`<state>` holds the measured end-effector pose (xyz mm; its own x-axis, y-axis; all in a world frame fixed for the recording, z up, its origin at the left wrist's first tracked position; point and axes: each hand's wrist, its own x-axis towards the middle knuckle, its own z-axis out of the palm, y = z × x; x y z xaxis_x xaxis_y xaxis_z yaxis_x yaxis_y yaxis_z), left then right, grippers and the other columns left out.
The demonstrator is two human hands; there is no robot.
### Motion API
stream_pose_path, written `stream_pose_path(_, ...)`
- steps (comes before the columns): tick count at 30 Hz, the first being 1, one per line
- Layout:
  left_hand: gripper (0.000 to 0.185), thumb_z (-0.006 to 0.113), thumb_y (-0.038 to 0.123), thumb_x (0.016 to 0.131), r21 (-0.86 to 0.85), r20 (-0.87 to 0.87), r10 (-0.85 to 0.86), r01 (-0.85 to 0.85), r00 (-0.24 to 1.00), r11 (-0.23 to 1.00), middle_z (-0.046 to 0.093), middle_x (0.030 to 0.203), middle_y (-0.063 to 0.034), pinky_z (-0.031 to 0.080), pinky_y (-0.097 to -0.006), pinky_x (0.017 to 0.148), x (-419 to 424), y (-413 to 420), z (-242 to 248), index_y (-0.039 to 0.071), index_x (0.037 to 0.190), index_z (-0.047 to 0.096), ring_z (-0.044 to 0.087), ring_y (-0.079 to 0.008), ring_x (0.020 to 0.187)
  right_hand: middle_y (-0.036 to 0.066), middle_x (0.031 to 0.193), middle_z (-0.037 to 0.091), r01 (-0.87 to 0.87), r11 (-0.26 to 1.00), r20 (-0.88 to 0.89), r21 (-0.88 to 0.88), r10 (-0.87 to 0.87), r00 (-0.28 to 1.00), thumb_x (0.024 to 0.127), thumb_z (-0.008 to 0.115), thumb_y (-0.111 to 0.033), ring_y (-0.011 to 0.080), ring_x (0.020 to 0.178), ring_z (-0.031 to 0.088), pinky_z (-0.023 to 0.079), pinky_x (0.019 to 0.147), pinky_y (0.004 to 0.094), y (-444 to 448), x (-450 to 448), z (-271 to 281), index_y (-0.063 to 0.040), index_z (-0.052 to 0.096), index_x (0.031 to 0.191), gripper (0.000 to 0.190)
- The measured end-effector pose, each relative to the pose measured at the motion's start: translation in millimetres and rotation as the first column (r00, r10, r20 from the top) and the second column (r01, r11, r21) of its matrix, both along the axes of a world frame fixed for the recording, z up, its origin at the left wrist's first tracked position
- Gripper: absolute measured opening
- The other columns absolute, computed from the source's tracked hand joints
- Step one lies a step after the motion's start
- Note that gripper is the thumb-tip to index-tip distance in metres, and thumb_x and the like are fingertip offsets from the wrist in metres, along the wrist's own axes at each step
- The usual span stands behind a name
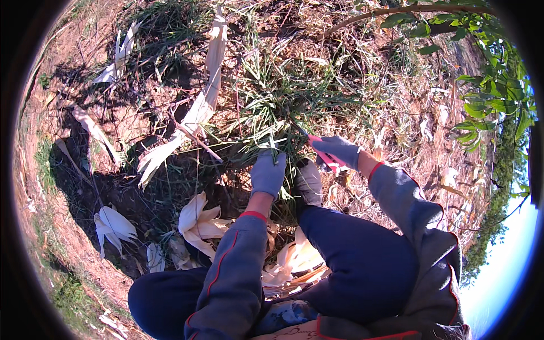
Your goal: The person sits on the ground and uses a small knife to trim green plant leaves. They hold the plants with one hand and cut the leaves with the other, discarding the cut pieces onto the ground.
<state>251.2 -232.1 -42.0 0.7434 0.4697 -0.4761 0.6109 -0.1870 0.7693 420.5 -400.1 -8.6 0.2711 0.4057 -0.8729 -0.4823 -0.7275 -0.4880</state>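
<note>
My left hand (268, 173), in a grey glove, closes on a tuft of green grass (265, 127) in front of me. To its right my right hand (340, 152), gloved the same way, grips the pink handle (327, 154) of a tool. The tool's dark, narrow front part reaches into the grass and is mostly hidden, so I cannot tell its exact kind. A grey shoe (309, 182) stands on the soil between my two hands.
Dry corn husks (197, 221) lie left of my left forearm, and more husks (297, 259) between my legs. A long dry husk or leaf (204, 106) and a thin stick (197, 140) lie at upper left. Leafy branches (488, 102) hang at the right.
</note>
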Motion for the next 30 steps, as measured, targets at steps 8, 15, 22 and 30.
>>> stream_pose_path(8,0.051,0.057,0.040,0.085,-0.218,-0.175,-0.041,0.002,0.984,0.976,0.061,0.108,-0.0274,0.045,-0.0457,0.087,25.1,7.2,5.6,-0.002,0.113,0.056,0.060,-0.0419,0.100,0.004,0.077,0.062,-0.171,0.979,0.186,-0.108,0.189,0.964,0.087,0.062,-0.043,0.0111,0.064,0.058,0.048,0.060,0.0282,2.7,-0.5,6.0,-0.004,0.063,0.110,0.045)
stream_pose_path(15,0.053,0.064,0.038,0.083,-0.274,-0.113,0.060,-0.089,0.992,0.958,0.065,0.080,-0.0148,0.047,-0.0356,0.065,26.3,4.4,-26.6,-0.006,0.111,0.057,0.062,-0.0211,0.068,0.002,0.068,0.056,-0.112,0.989,0.126,-0.101,0.124,0.984,0.089,0.061,-0.039,0.0093,0.055,0.052,0.043,0.052,0.0263,21.7,-12.5,19.8,-0.004,0.061,0.106,0.039)
stream_pose_path(22,0.071,0.064,0.044,0.083,-0.379,-0.161,-0.024,-0.039,0.987,0.924,0.062,0.110,-0.0266,0.047,-0.0384,0.088,43.9,6.8,-35.1,-0.008,0.128,0.048,0.062,-0.0348,0.102,0.003,0.073,0.059,-0.008,0.992,0.025,-0.128,0.012,1.000,0.087,0.063,-0.043,0.0116,0.058,0.058,0.048,0.050,0.0271,25.8,-20.4,21.0,-0.005,0.057,0.111,0.045)
stream_pose_path(30,0.072,0.068,0.043,0.082,-0.601,-0.104,0.160,-0.190,0.982,0.777,0.064,0.108,-0.0262,0.048,-0.0374,0.083,38.9,-9.9,-82.5,-0.012,0.124,0.049,0.064,-0.0319,0.097,0.006,0.081,0.061,-0.046,0.993,-0.002,-0.108,0.046,0.999,0.085,0.063,-0.049,0.0140,0.068,0.060,0.051,0.057,0.0301,8.1,-10.3,24.8,-0.006,0.056,0.114,0.053)
